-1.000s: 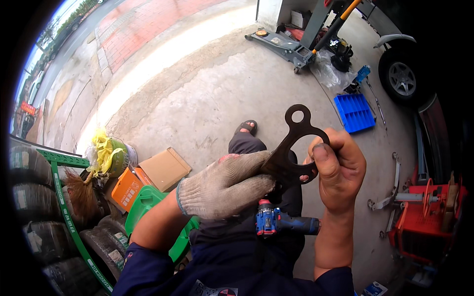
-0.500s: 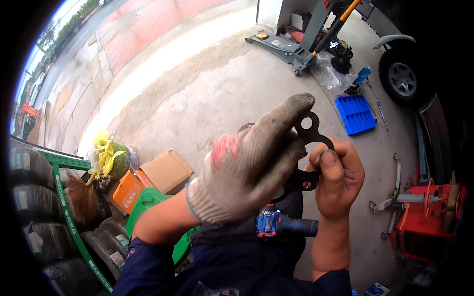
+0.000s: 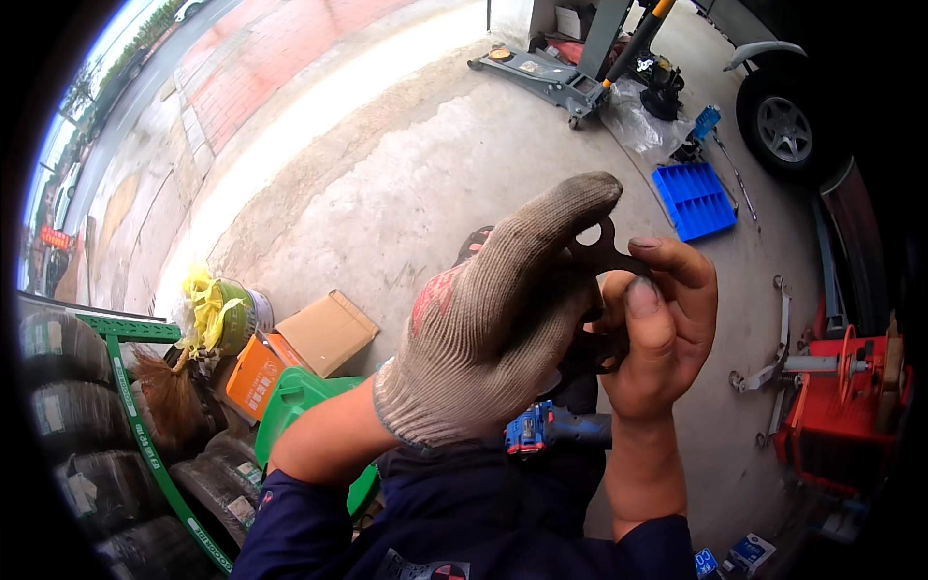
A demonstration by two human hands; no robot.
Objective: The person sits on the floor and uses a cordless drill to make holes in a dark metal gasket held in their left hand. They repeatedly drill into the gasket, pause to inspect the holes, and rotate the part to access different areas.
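Since half a second ago the gloved left hand (image 3: 483,329) is sitting lower and closer over the part, its fingers now covering most of the dark metal plate (image 3: 607,253), where a second ago the plate was showing nearly whole.

The plate is sitting at centre frame, slightly right, raised above the lap. Only its top lobe with a round hole and a dark lower edge are showing. The bare right hand (image 3: 657,333) is holding it from the right: its grip is closing on the plate, thumb pressing the near face, fingers curling behind. The left hand's grip is wrapping over the plate from the left, index finger pointing up right; whether it is actually pinching the plate cannot be told, as the glove is hiding the contact.

Below the hands, a blue power tool (image 3: 534,431) is lying across the lap. At lower left, a green stool (image 3: 290,406), an orange box (image 3: 253,375) and a cardboard box (image 3: 327,333) are standing together. A blue tray (image 3: 694,199) is lying at upper right, and a floor jack (image 3: 541,72) at top centre.
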